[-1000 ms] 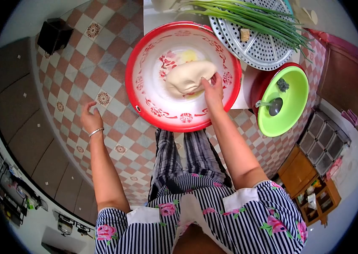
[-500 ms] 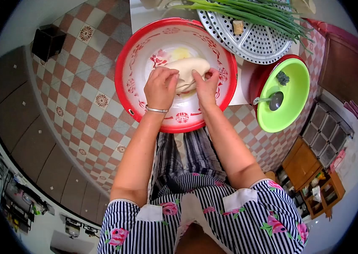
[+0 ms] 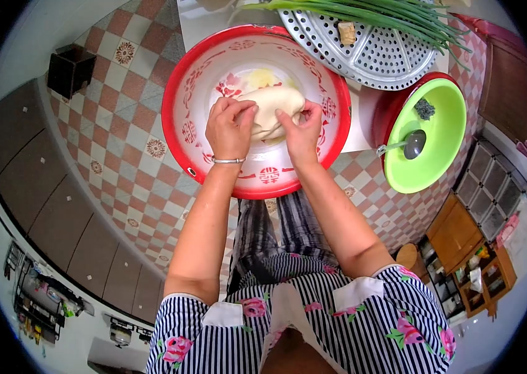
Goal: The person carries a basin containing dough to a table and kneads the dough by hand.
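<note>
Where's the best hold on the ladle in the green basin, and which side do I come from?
Take the ladle by its handle, near the free end, probably coming from the left: the round head lies inside the green basin, the handle points left to the rim, and the dark scrubber sits clear of it.

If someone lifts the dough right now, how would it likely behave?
The dough would probably sag, since soft folds show between the left hand and right hand. It may feel fairly heavy, as the lump looks thick.
</note>
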Demonstrator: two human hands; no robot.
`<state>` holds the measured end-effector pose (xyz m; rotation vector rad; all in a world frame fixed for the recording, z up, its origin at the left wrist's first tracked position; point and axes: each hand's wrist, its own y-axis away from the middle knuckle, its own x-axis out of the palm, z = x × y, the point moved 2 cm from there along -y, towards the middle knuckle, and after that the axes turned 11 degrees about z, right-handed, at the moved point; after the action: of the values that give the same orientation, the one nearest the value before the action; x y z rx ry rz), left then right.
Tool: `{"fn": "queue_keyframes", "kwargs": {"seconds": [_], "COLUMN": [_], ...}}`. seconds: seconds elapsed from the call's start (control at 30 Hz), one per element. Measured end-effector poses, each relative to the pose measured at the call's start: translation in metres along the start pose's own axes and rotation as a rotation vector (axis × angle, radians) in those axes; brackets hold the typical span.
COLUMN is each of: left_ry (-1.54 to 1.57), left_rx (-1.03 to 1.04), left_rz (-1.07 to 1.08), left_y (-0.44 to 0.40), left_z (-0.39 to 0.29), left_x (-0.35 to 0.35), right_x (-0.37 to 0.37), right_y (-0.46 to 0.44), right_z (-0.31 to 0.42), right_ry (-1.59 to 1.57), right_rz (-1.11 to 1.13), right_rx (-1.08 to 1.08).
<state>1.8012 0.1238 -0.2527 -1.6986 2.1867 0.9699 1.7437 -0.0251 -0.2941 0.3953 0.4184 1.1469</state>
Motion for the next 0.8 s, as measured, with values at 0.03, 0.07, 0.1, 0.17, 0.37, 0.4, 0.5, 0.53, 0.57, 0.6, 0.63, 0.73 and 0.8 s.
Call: {"fn": "queue_keyframes", "kwargs": {"seconds": [0.03, 0.07, 0.1, 0.17, 0.37, 0.4, 0.5, 0.53, 0.57, 0.6, 0.63, 0.73, 0.8], "left_ry": [-0.001, -0.001, 0.011, 0.035, -0.389, -0.320, -0.148, -0.048, 0.051, 0.237, 0.420, 0.467, 0.486], "left_rx": [-0.004, -0.009, -0.020, -0.044, 0.056, 0.058, 0.117, 0.092, 0.066, -0.005, -0.076, -0.203, -0.267], "left_rz": [-0.003, -0.006, 0.004, 0.023, 0.116, 0.090, -0.008, -0.032, -0.056, -0.111, -0.172, -0.343, -0.452], "left_y": [0.000, 0.000, 0.000, 0.001, -0.003, -0.002, 0.007, 0.012, 0.018, 0.025, 0.032, 0.049, 0.064], "left_z": [0.001, 0.001, 0.000, -0.001, -0.017, -0.014, 0.005, 0.010, 0.016, 0.025, 0.035, 0.076, 0.109], "left_x": [0.000, -0.001, -0.001, -0.002, -0.006, -0.007, -0.017, -0.028, -0.039, -0.052, -0.066, -0.118, -0.142], "right_x": [0.001, 0.002, 0.003, 0.003, 0.005, 0.004, -0.006, -0.007, -0.009, -0.008, -0.005, -0.002, -0.009], "right_y": [0.001, 0.002, 0.002, 0.005, 0.009, 0.007, -0.007, -0.006, -0.002, 0.004, 0.015, 0.051, 0.058], "right_z": [0.000, 0.001, 0.002, 0.006, 0.013, 0.012, 0.007, 0.017, 0.027, 0.041, 0.055, 0.086, 0.073], "right_ry": [-0.028, -0.056, -0.084, -0.076, -0.069, -0.064, 0.070, 0.108, 0.145, 0.181, 0.280, 0.540, 0.641], "right_rz": [0.007, 0.014, 0.021, 0.033, 0.044, 0.040, 0.240, 0.258, 0.276, 0.295, 0.336, 0.351, 0.331], "right_rx": [-0.013, -0.026, -0.039, -0.025, -0.051, -0.055, -0.004, -0.022, -0.038, -0.053, -0.228, -0.549, -0.642]}}
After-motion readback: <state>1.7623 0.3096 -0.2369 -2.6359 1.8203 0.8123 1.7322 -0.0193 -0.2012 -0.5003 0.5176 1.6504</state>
